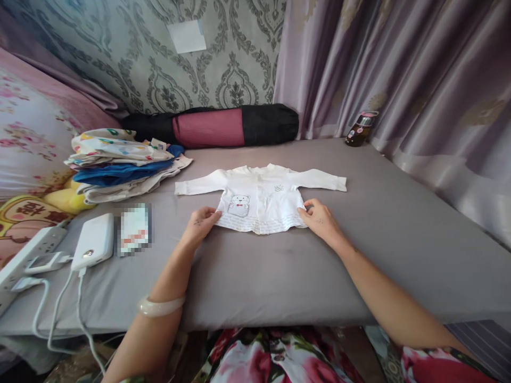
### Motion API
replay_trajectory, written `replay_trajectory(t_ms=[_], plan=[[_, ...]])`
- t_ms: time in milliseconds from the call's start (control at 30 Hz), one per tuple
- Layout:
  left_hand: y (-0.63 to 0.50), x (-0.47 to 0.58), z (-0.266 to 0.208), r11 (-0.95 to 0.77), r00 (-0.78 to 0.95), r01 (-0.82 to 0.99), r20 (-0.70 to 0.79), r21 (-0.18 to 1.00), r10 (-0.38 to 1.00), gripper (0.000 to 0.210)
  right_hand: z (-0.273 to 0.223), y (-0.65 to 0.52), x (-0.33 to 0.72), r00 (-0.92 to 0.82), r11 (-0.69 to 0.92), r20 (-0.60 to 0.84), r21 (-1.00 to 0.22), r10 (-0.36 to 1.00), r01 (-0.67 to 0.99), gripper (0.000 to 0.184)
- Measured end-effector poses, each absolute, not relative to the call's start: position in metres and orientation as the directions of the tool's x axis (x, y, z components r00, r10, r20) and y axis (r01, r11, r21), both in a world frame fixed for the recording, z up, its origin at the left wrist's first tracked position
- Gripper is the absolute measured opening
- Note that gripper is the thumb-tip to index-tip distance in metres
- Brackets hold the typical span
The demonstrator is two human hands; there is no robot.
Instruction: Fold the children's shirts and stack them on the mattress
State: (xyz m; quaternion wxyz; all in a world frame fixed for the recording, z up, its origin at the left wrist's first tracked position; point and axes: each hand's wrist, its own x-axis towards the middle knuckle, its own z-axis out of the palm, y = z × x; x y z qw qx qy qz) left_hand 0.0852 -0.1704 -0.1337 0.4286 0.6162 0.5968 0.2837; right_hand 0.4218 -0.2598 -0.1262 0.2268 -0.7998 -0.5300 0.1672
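A small white long-sleeved baby shirt (263, 194) lies spread flat, front side up, with both sleeves stretched out sideways. It bears a bear print at its lower left and rows of writing along the hem. My left hand (202, 221) pinches the left hem corner between thumb and fingers. At the opposite hem corner, my right hand (319, 218) grips the cloth the same way. The collar points away from me.
Folded clothes (123, 165) are stacked at the left. Nearer stand a white power bank (93, 242) with cables, a blurred-out flat item (134, 229) and a power strip (30, 255). A black and pink rolled bag (209, 127) lies along the wall; a bottle (360, 129) stands back right.
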Motion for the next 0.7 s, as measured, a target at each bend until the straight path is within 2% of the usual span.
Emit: replay_trajectory(t_ms=[133,300,500,633,700], plan=[[-0.17,0.081,-0.134,-0.078,0.135,0.71,-0.027,0.699,0.991,0.043,-0.124,-0.262,0.424,0.395,-0.361,-0.015,-0.442,0.919,0.821,0.027],[-0.173,0.08,-0.13,-0.132,0.175,0.804,-0.018,0.58,0.984,0.039,-0.123,-0.264,0.427,0.363,-0.357,-0.055,-0.367,0.93,0.859,0.029],[-0.164,0.08,-0.126,-0.057,0.142,0.793,-0.093,0.606,0.985,0.042,-0.124,-0.266,0.426,0.322,-0.315,-0.023,-0.286,0.946,0.905,0.033],[-0.138,0.092,-0.129,-0.015,0.109,0.756,-0.103,0.654,0.989,0.047,-0.123,-0.254,0.422,0.126,-0.095,0.168,-0.178,0.978,0.979,0.034],[-0.122,0.103,-0.131,-0.014,0.085,0.747,-0.074,0.665,0.994,0.044,-0.122,-0.242,0.415,-0.015,0.048,0.203,-0.156,0.979,0.987,0.037]])
